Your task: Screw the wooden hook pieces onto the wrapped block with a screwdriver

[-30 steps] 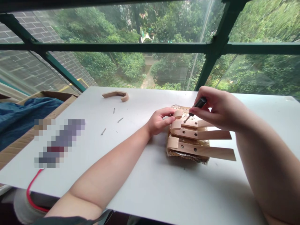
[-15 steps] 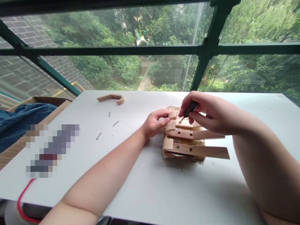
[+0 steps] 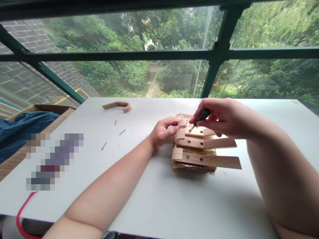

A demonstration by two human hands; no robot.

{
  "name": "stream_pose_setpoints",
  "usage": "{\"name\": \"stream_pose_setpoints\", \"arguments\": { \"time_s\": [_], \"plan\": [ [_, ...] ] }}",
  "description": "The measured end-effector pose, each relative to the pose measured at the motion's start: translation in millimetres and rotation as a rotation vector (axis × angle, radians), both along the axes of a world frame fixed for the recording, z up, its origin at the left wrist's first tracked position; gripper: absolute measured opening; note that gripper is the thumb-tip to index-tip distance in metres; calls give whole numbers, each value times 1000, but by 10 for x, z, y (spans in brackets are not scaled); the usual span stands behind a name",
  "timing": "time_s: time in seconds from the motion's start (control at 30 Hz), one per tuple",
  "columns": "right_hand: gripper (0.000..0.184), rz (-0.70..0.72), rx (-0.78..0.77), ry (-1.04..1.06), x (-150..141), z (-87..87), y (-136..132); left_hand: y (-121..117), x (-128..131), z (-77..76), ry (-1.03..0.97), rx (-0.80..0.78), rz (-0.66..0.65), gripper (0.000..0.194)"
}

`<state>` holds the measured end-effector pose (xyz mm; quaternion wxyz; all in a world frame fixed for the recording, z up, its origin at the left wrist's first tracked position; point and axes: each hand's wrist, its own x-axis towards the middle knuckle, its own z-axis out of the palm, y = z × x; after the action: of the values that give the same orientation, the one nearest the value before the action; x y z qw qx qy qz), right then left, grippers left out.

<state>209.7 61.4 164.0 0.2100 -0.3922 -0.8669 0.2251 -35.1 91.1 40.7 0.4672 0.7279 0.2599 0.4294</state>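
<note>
A chipboard block (image 3: 194, 166) lies on the white table (image 3: 159, 192) with three curved wooden hooks across its top. My right hand (image 3: 219, 118) is closed round a small black-handled screwdriver (image 3: 200, 117), whose tip points down at the farthest hook (image 3: 199, 131). My left hand (image 3: 163, 130) grips the curled left end of that hook, fingers pressed together on it. The middle hook (image 3: 206, 142) and the nearest hook (image 3: 206, 160) lie below, each with screws in it.
A fourth loose wooden hook (image 3: 117, 106) lies at the far left of the table. Three loose screws (image 3: 122, 131) are scattered between it and my left arm. A cardboard box with blue cloth (image 3: 22, 129) stands at the table's left edge. A window is behind.
My right hand has turned slightly on the screwdriver, staying over the farthest hook. The view has shifted a little; my left hand keeps its grip.
</note>
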Motion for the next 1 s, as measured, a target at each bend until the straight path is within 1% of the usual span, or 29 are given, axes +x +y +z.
{"name": "stream_pose_setpoints", "arguments": {
  "time_s": [0.13, 0.23, 0.4, 0.63, 0.7, 0.8, 0.87, 0.93, 1.0],
  "plan": [
    [14, -24, 60, -27, 13, -6, 15, 3, -10, 4, 17, 4, -11, 42],
    [17, -34, 84, -45, -10, -5, 6, 3, -14, -8, 29, 1, 7, 43],
    [29, -57, 151, -60, -76, -21, 0, 3, -16, -39, 12, -4, 40, 42],
    [34, -142, 134, -53, -75, -45, 28, 3, -11, -25, 17, 18, 15, 40],
    [33, -164, 154, -37, -81, -72, 37, 3, -10, -21, 24, 15, 14, 41],
    [20, -186, 185, -1, -104, -139, 60, 4, -12, -23, 24, 5, 9, 41],
    [14, -176, 198, 31, -118, -176, 74, 6, -14, -26, 20, 2, 0, 39],
    [17, -122, 193, 66, -121, -188, 74, 8, -17, -29, 16, 5, -2, 38],
    [23, -24, 159, 86, -114, -170, 55, 9, -19, -29, 14, 10, 0, 37]
  ]
}}
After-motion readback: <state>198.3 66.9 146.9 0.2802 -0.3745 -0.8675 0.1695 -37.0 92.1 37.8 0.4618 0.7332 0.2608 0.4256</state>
